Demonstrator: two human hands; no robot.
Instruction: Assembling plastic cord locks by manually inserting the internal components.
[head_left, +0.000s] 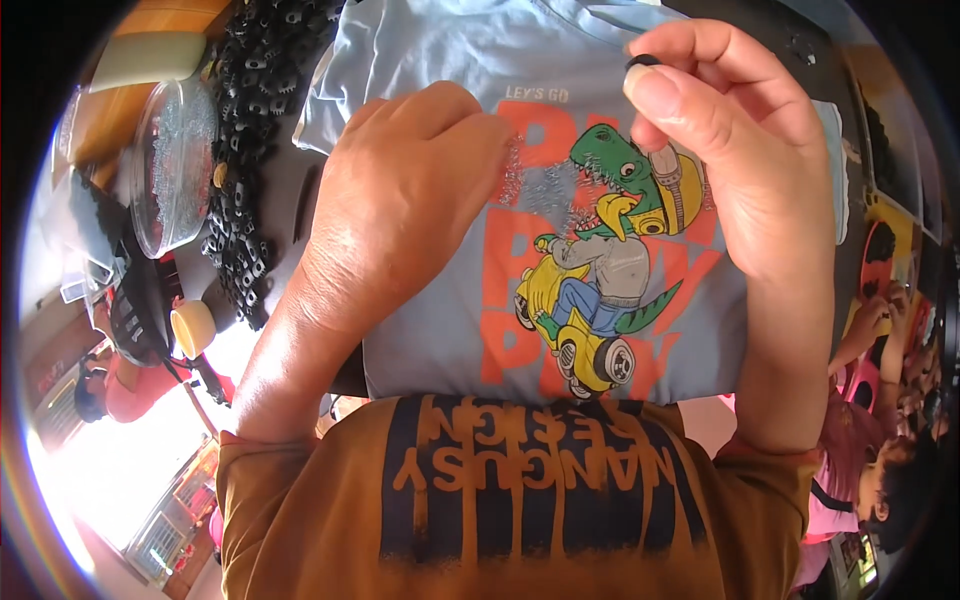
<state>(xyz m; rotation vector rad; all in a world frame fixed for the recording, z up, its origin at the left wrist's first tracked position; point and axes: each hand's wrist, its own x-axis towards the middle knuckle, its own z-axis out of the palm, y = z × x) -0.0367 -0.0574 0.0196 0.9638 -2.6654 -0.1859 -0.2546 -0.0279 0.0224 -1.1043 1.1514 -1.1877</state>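
My right hand (745, 150) is raised at the upper right, with a small black plastic piece (642, 61) pinched between thumb and forefinger. Only the dark edge of that piece shows. My left hand (420, 165) is over the light blue T-shirt (430, 320), back of the hand up and fingers curled together. Its fingertips are by a scatter of small metal springs (560, 190) on the shirt's printed front; whatever they grip is hidden. The cloth lies spread out in front of me, showing a green cartoon dinosaur on a yellow scooter.
Left of the shirt, many small black plastic parts (265, 120) lie heaped in a long pile. Beyond them stands a clear plastic tub (150, 215) of small shiny pieces. A yellow cup (193, 329) is at the lower left. Other people (880, 480) are at the right edge.
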